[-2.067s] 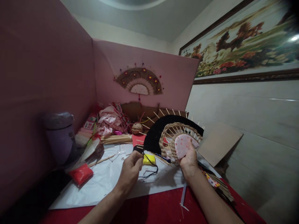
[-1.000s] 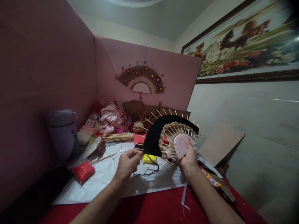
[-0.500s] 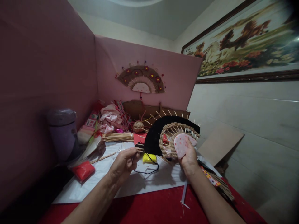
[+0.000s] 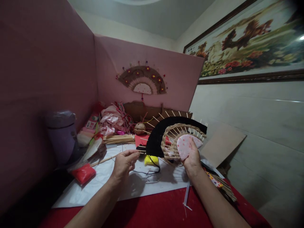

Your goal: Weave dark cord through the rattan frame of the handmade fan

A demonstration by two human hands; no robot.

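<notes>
A half-round fan (image 4: 155, 137) of thin sticks, with a wide black band, a braided tan ring and a pink dotted centre, is held up over the table. My right hand (image 4: 193, 158) grips it by the pink centre (image 4: 187, 144), thumb on top. At the fan's left end my left hand (image 4: 125, 163) pinches the tips of the lowest sticks, fingers pressed together. A black cord (image 4: 152, 173) hangs below the fan, close to a yellow packet (image 4: 151, 160).
White paper (image 4: 152, 188) covers part of the red table (image 4: 142, 212). Behind lie a stick bundle (image 4: 118, 139), a twine ball (image 4: 139, 128) and pink cloth (image 4: 112, 115). At left are a red packet (image 4: 84, 173) and a lilac container (image 4: 62, 136). A finished fan (image 4: 142, 79) hangs behind.
The fan's right end has turned slightly further into view, its right edge reaching more to the right. My left hand stays at the stick tips with its fingers slightly shifted.
</notes>
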